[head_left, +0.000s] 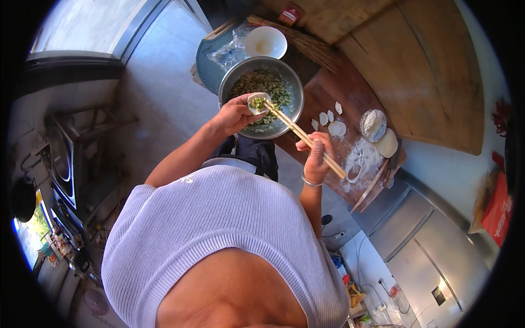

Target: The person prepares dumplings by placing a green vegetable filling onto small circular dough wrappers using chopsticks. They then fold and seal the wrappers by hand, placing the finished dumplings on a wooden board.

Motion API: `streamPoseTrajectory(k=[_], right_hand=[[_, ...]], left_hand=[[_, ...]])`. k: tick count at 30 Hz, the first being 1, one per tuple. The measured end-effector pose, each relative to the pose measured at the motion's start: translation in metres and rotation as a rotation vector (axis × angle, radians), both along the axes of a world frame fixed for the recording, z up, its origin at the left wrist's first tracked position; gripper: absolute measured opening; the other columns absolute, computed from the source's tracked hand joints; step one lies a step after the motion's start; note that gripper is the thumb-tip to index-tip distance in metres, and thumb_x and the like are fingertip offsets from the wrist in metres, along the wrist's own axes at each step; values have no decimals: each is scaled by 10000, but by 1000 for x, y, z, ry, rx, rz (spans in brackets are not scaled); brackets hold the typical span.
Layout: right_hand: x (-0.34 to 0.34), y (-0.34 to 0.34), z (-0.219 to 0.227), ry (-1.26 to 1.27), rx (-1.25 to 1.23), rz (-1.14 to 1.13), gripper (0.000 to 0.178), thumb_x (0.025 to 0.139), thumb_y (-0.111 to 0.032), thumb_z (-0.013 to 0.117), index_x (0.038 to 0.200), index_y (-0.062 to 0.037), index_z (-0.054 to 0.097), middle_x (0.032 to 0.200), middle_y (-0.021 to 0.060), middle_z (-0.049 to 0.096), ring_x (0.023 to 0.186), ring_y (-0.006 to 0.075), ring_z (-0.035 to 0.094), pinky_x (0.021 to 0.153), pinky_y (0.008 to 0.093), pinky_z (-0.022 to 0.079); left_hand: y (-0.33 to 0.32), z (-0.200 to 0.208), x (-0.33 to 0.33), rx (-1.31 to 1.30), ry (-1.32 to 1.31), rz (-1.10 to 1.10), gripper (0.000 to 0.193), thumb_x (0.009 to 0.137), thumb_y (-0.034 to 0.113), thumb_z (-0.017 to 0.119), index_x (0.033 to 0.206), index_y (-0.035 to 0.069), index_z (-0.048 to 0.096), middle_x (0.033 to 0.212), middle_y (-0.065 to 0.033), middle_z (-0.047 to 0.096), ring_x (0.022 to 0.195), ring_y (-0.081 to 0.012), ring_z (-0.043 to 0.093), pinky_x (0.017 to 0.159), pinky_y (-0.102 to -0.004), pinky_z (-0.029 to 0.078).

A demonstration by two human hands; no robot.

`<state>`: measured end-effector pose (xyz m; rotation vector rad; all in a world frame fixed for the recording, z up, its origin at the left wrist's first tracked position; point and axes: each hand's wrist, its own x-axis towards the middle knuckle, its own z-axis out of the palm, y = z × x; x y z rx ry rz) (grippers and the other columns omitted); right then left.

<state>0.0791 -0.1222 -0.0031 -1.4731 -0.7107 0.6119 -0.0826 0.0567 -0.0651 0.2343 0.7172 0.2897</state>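
My left hand (234, 116) holds a round dumpling wrapper (253, 109) over the near rim of a metal bowl (223, 82). Some chopped green filling (259, 103) lies on the wrapper. In my right hand (318, 158) is a pair of chopsticks (298, 131), slanting up to the left with their tips at the filling on the wrapper. More green and brown filling (257, 83) is in the bowl beneath. To the right, several flattened dough wrappers (337, 129) lie on a wooden board (350, 90).
On the board are white flour (363, 158), a small bowl of flour (373, 125), a pale lump of dough (386, 143) and a rolling pin (370, 188). A white bowl (266, 42) and a blue tray (205, 63) sit beyond the metal bowl. A straw broom (306, 44) lies behind.
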Motion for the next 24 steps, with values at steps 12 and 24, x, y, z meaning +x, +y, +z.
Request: streamPoseTrajectory(k=[12,24], right_hand=[[25,7,-14,562,62,-49,369,961,-371,498,843,-24,541,752,83,534,480,179,536,435,288,451],[30,9,-17,649,58,-104,376,947,-426,505,817,-74,540,780,56,542,511,161,509,428,277,421]], left_hand=[[8,33,-21,-44,-232,-185,545,775,-160,382,1300,-34,458,1261,-160,533,1164,-270,547,996,-360,469],[-1,37,-22,94,-134,-183,443,959,246,468,1322,-5,438,1319,-158,486,1221,-249,492,1021,-369,435]])
